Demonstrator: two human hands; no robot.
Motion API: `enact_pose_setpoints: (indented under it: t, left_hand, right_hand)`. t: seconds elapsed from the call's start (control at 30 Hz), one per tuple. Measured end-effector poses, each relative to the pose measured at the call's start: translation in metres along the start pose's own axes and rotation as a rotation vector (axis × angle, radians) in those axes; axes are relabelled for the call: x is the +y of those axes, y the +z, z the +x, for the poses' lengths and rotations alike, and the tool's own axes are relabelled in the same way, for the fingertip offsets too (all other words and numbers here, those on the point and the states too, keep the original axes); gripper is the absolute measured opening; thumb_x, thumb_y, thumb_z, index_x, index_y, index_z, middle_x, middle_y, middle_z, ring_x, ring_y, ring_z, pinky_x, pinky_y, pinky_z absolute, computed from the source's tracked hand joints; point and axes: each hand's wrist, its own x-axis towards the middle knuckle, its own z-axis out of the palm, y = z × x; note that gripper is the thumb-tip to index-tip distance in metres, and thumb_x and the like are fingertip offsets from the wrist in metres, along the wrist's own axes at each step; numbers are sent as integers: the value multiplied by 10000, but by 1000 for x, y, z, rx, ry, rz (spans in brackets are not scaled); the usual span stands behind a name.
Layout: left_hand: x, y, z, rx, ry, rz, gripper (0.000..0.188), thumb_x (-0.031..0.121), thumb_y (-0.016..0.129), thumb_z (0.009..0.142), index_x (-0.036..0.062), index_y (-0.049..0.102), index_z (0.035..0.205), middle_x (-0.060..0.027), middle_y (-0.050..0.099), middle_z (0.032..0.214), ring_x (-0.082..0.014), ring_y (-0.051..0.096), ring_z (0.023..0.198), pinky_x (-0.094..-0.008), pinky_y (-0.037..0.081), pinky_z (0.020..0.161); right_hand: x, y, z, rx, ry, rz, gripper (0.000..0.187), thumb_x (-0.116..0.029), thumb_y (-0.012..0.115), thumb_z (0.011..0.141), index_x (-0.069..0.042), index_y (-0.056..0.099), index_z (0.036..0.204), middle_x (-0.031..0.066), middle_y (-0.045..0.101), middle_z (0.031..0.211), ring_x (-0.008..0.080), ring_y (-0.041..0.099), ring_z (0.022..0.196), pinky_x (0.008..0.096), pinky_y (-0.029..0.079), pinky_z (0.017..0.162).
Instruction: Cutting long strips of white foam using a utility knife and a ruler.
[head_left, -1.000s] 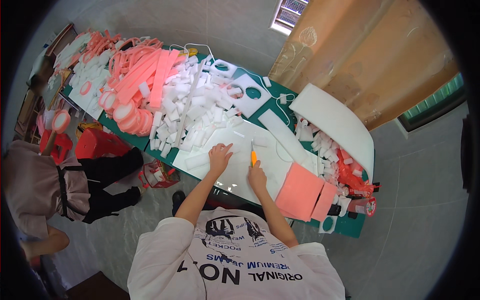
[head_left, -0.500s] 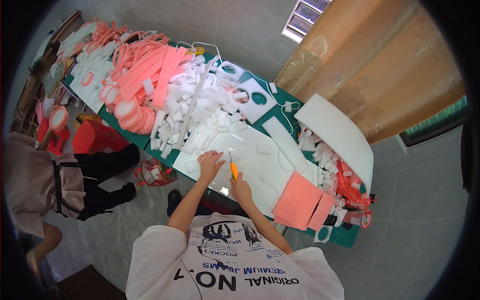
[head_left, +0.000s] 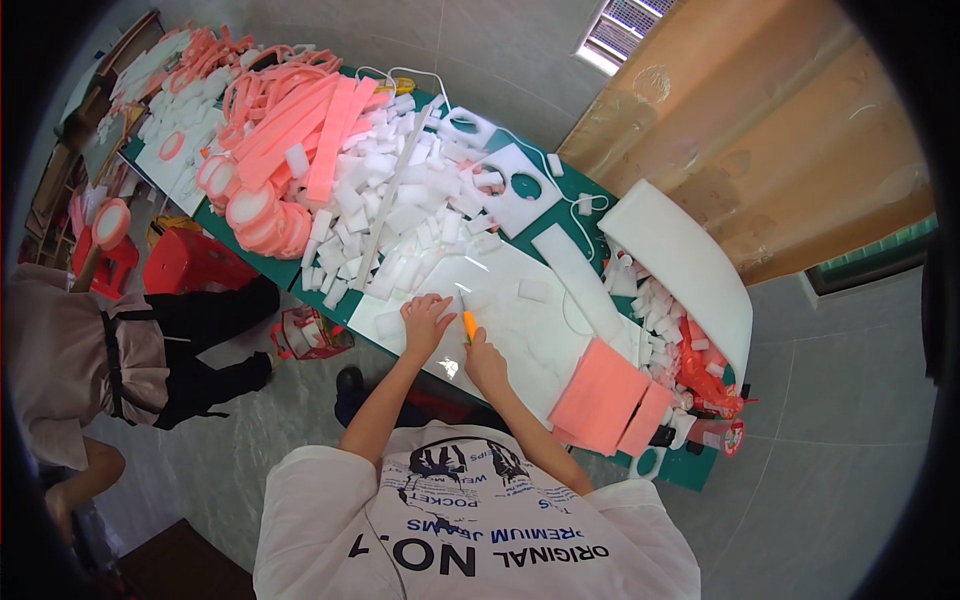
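In my right hand (head_left: 487,362) is a utility knife (head_left: 470,325) with an orange handle, its thin blade pointing away from me over a glossy white marbled board (head_left: 545,345). My left hand (head_left: 427,322) rests on the board left of the blade, fingers spread and thumb apart from them. Its fingertips reach close to the blade; whether they press on a thin piece of foam there I cannot tell. One small white foam block (head_left: 532,290) lies on the board right of the blade, and another pale block (head_left: 388,324) sits beside my left hand.
White foam blocks (head_left: 400,215) are heaped beyond the board, with pink foam strips (head_left: 290,130) at far left. Pink foam sheets (head_left: 600,395) lie at right, near a large curved white foam piece (head_left: 685,270). A co-worker (head_left: 75,350) is at left by a red stool (head_left: 190,268).
The view has shifted slightly. Both hands stay almost in place, the right still around the knife, whose blade remains close to the left fingertips.
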Motion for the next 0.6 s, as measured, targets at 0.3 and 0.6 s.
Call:
enact_pose_setpoints:
  t: [0.3,0.6]
  left_hand:
    - [1,-2,1,-45,-35,22,289,274,637,683,157,615,946,15,515,886,-170,450,840,-357,275,775]
    - [-2,0,3,-31,11,44,285,287,639,682,159,616,935,4,513,879,-175,453,842,-355,272,750]
  right_hand:
    - [-2,-2,-7,10,60,0,317,-245,466,823,-20,327,997,227,557,663,396,562,611,483,435,522]
    - [7,3,-21,17,48,-29,325,-246,464,825,-12,336,1010,221,560,655,387,563,592,470,440,503]
